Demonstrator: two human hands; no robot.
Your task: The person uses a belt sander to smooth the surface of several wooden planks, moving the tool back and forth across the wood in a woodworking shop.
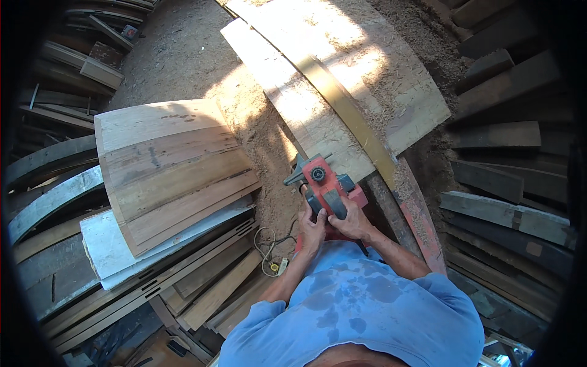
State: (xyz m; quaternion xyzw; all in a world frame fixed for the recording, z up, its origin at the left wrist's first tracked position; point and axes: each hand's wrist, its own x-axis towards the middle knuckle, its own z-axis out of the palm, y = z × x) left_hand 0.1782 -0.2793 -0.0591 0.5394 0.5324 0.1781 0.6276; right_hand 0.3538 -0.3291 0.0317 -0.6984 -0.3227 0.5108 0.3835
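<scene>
A red electric planer (324,177) with a round black knob and a dark metal side fence is close to my belly, at the near end of a long wooden board. My left hand (312,229) is closed on its dark side. My right hand (350,221) wraps its other side, the thumb lying by the dark grey part. The planer's underside is hidden. Beyond it stretches the board (312,125), with a yellowish strip (350,115) along it. Wood shavings lie scattered over the wide pale panel (373,67) to the right of the strip.
Joined wooden panels (177,165) rest on a whitish board (101,244) at my left. Stacked planks (495,208) line the right side, and more timber (52,162) is at the far left. A looped cord (266,248) with a yellow plug lies beside me. Sawdust covers the ground (165,67).
</scene>
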